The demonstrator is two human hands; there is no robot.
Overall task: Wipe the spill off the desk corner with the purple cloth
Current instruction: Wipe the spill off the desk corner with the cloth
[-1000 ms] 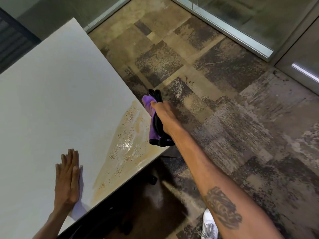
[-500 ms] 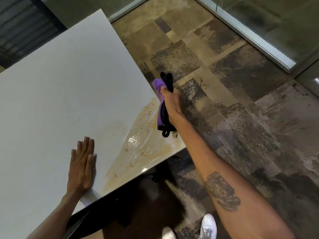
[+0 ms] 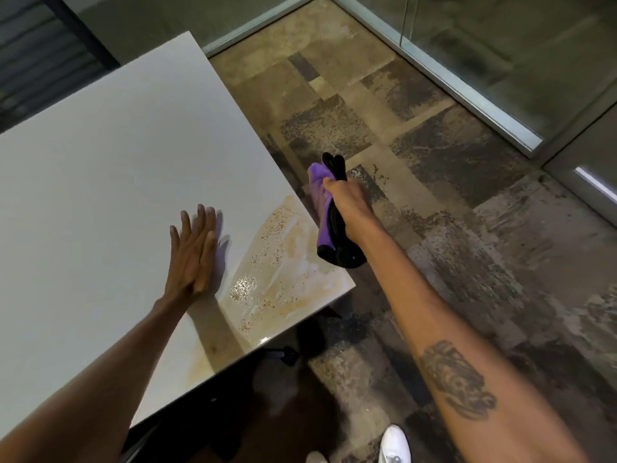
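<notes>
A tan, speckled wet spill [image 3: 283, 279] covers the near right corner of the white desk [image 3: 117, 195]. My right hand [image 3: 349, 205] is shut on a bunched purple cloth with black edging [image 3: 322, 222], held upright just past the desk's right edge beside the spill. The cloth's lower end hangs over the corner; I cannot tell whether it touches the surface. My left hand [image 3: 193, 255] lies flat and palm-down on the desk, fingers together, just left of the spill.
Patterned brown and grey carpet [image 3: 434, 195] surrounds the desk. A glass partition with a metal floor rail [image 3: 467, 91] runs along the upper right. A dark chair base [image 3: 287, 355] shows under the desk corner, and my white shoe [image 3: 395, 442] is at the bottom.
The view has shifted, so the desk corner sits nearer the middle. My right hand keeps the cloth at the desk's right edge by the spill. The left hand stays flat on the desk.
</notes>
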